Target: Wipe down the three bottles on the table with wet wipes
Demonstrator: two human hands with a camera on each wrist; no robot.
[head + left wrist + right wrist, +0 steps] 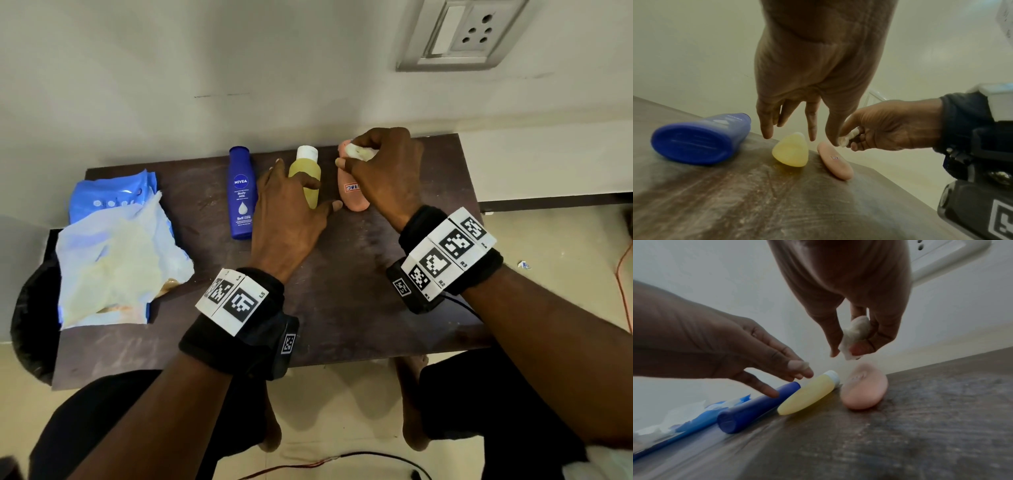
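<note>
Hovering left hand [287,212], fingers spread loose over yellow bottle [306,178]; right hand [383,171] pinching balled wipe [358,152] just above pink bottle [352,195].

head looks down; wrist views low, close; all share table [342,291].

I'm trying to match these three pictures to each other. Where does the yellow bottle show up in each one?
Head view: the yellow bottle lies upper middle, partly under the left hand.
Left wrist view: centre, seen end on, below the fingers.
Right wrist view: centre, lying slantwise with its white cap up right.
Shared landmark: in every view it lies between the blue bottle and the pink bottle.
</note>
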